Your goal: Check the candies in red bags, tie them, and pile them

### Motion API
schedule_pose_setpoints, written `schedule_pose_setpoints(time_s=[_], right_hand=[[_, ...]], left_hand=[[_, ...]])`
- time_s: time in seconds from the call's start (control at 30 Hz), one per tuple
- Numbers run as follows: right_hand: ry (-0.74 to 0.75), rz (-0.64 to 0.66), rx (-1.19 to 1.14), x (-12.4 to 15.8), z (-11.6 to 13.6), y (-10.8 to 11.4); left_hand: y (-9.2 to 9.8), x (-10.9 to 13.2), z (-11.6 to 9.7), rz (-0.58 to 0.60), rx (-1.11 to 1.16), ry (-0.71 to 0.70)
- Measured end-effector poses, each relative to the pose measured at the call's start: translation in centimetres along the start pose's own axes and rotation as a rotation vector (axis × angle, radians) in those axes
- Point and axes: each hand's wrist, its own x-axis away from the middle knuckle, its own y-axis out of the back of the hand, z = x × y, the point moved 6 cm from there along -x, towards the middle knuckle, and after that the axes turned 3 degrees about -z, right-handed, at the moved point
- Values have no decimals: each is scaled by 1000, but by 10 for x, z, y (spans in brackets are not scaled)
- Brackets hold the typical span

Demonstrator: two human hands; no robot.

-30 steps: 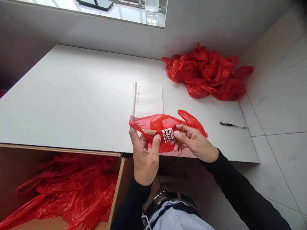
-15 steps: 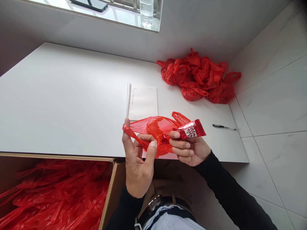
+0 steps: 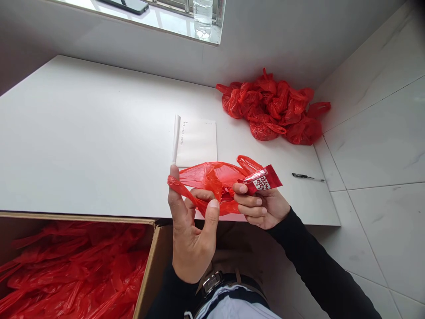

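Observation:
A thin red plastic bag [image 3: 206, 175] hangs between my hands above the table's near edge. One of its handles loops round the raised index finger of my left hand [image 3: 194, 235], whose other fingers and thumb close on the bag's side. Between the fingers of my right hand [image 3: 259, 206] is a small red wrapped packet [image 3: 264, 179] with white lettering, held at the right side of the bag. The bag's other handle stands up behind that packet. Inside the bag's mouth, more red printed wrapping shows, partly hidden by the film.
Filled red bags [image 3: 272, 106] are heaped at the table's back right. An open notebook [image 3: 197, 141] lies behind my hands, a pen [image 3: 307, 177] to the right. At lower left a cardboard box [image 3: 149, 270] holds many red bags. A bottle [image 3: 202, 17] and phone [image 3: 128, 5] rest on the sill.
My left hand has shifted slightly down and the bag's mouth has opened a little wider, showing more of the wrapping inside. The packet stays in my right hand, tilted slightly more.

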Motion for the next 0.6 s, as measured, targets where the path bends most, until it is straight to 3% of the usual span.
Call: schedule_pose_setpoints(time_s=[0.1, 0.23, 0.3, 0.37, 0.43, 0.5, 0.6], right_hand=[[21, -171, 189, -1, 3, 7], [241, -644, 626, 8, 26, 27], [349, -792, 864, 14, 37, 26], [384, -831, 1189, 15, 41, 18], [324, -762, 1534, 11, 37, 7], [187, -698, 1832, 6, 30, 0], [-68, -766, 2189, 6, 25, -2]], left_hand=[[-1, 1, -5, 10, -49, -74], [2, 2, -8, 1, -117, -202], [2, 4, -9, 10, -174, -285], [2, 6, -10, 18, -222, -347], [2, 9, -10, 25, -241, -376], [2, 12, -10, 34, -246, -411], [3, 15, -13, 33, -279, -471]])
